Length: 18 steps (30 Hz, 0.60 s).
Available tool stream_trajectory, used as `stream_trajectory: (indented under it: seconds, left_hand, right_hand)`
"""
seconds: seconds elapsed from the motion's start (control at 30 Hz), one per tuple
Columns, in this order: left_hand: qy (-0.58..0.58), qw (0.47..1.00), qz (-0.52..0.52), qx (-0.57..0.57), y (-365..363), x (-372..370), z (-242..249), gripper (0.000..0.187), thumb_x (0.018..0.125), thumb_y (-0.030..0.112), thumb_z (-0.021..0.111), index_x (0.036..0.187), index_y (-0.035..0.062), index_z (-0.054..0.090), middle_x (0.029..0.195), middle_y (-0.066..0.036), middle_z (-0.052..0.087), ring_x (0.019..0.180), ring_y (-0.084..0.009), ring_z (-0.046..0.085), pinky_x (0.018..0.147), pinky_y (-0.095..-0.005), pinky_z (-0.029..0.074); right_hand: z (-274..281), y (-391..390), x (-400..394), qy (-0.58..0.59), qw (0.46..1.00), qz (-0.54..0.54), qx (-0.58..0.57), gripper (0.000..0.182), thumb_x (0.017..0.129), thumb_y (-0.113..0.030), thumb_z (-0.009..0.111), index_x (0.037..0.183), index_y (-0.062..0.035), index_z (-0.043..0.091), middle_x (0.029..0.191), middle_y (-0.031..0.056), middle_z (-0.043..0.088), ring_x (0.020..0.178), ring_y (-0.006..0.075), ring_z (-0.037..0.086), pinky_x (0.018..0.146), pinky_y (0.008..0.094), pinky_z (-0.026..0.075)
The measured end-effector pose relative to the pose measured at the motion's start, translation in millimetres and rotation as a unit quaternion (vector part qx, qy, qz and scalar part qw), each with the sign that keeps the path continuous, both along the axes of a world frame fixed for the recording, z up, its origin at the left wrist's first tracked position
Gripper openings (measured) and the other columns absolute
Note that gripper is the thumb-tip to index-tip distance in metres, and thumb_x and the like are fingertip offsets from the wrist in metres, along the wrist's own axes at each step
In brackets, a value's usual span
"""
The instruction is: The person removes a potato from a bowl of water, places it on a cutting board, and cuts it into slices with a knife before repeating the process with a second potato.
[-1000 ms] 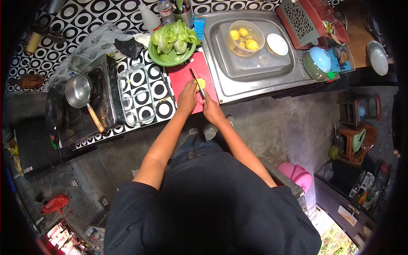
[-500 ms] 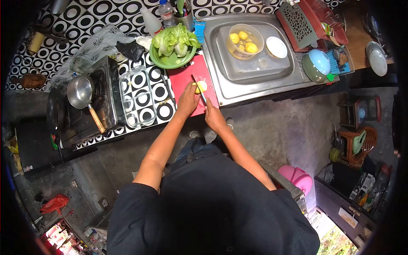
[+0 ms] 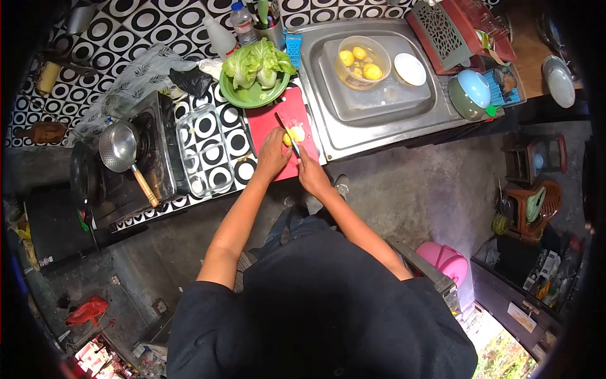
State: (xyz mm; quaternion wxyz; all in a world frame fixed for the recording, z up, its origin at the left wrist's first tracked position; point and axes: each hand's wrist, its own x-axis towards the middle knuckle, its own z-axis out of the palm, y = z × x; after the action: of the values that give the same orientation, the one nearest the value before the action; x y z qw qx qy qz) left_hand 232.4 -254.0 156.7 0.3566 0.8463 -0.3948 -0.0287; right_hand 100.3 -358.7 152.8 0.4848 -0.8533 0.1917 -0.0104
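On the red cutting board (image 3: 262, 126), my left hand (image 3: 272, 153) is closed around a yellow potato (image 3: 287, 139). My right hand (image 3: 311, 172) grips a knife (image 3: 294, 143) whose blade stands against the potato's right side. A pale cut piece (image 3: 297, 132) lies just right of the blade. Behind the board, a green plate (image 3: 251, 98) carries leafy lettuce (image 3: 257, 65). The fingers of my left hand partly cover the potato.
A clear bowl (image 3: 362, 62) of potatoes in water and a white bowl (image 3: 410, 69) stand in the steel sink (image 3: 322, 129). Left of the board are a glass dish (image 3: 205, 151) and a stove with a long-handled strainer (image 3: 118, 146). A dish rack (image 3: 440, 39) stands right.
The view has shifted slightly. The knife and both hands have moved a little left on the board, and the pale cut piece now shows more fully right of the blade.
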Motion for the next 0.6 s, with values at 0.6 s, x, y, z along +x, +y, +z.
stream_trajectory:
  seconds: [0.6]
  left_hand:
    - [-0.044,0.999,0.019,0.010,26.3,-3.9,19.4,0.044,0.075,0.008,0.071,0.115,-0.0003,0.055,0.112,-0.021,0.056,0.110,-0.0411,0.055,0.096,-0.0473,0.045]
  right_hand:
    - [14.4,-9.2,20.7,0.011,0.999,0.038,-0.012,0.055,0.099,-0.012,0.049,0.153,-0.0150,0.037,0.101,0.0326,0.062,0.097,0.0484,0.061,0.086,0.0537,0.048]
